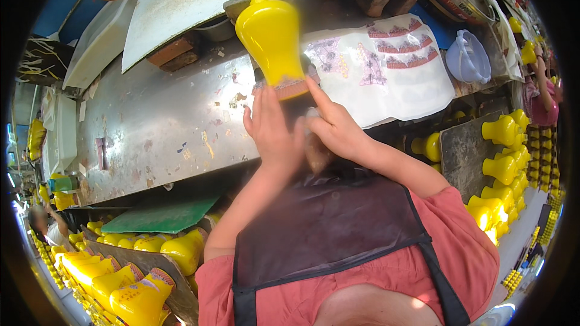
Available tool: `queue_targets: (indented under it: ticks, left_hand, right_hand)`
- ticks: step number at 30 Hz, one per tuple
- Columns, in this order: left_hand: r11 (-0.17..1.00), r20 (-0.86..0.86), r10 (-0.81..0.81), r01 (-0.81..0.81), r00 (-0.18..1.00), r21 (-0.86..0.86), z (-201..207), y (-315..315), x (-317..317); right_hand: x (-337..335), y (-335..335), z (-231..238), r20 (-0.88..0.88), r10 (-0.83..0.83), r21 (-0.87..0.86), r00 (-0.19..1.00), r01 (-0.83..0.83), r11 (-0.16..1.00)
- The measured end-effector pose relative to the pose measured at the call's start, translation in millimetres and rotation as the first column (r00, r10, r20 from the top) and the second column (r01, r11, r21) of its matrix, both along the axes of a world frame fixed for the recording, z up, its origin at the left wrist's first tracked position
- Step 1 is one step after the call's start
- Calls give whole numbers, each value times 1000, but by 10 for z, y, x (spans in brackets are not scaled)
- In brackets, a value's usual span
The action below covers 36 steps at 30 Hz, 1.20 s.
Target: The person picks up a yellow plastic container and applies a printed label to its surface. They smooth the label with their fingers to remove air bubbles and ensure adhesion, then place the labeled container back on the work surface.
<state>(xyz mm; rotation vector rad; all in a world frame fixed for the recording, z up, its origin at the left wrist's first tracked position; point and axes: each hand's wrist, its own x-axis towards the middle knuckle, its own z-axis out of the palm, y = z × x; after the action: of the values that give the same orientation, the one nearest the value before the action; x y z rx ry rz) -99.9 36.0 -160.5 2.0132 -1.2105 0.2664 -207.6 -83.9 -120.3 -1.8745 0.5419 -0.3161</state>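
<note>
A glossy yellow vase (pixel 270 33) lies on its side on a stand, its narrow neck pointing away and its wide foot toward me. Round the foot runs a decal band (pixel 290 88) with a reddish-purple pattern. My left hand (pixel 272 124) lies against the near left of the foot, fingers stretched out and slightly blurred. At the foot's right side, the index finger of my right hand (pixel 338 124) reaches along the band. The thumb and other fingers of that hand close on a pale, brownish piece (pixel 317 152), blurred and partly hidden, whose kind I cannot make out.
Decal sheets (pixel 411 84) lie on the metal table (pixel 163 127) right of the vase. Beyond them stands a pale blue bucket (pixel 468 57). Yellow vases crowd boards at lower left (pixel 142 293) and right (pixel 501 169). Other people (pixel 544 93) are at the far sides.
</note>
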Motion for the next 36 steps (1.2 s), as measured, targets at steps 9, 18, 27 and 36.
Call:
queue_targets:
  ticks: [9,18,27,36]
  left_hand:
    - [1000,-12,-17,17,1000,-7,33,23,17]
    - [1000,-102,-9,9,995,-3,36,30,59]
    - [997,-238,-2,-15,971,-71,119,35,62]
    - [978,-601,-105,-29,792,-209,147,-77,179]
  right_hand:
    - [15,-151,135,-24,4,171,1000,0,985]
    - [428,-127,379,-256,-161,-667,953,-54,743]
    - [462,-211,425,-335,-121,-545,934,-88,834]
    - [470,-275,321,-218,-67,-464,974,-43,885]
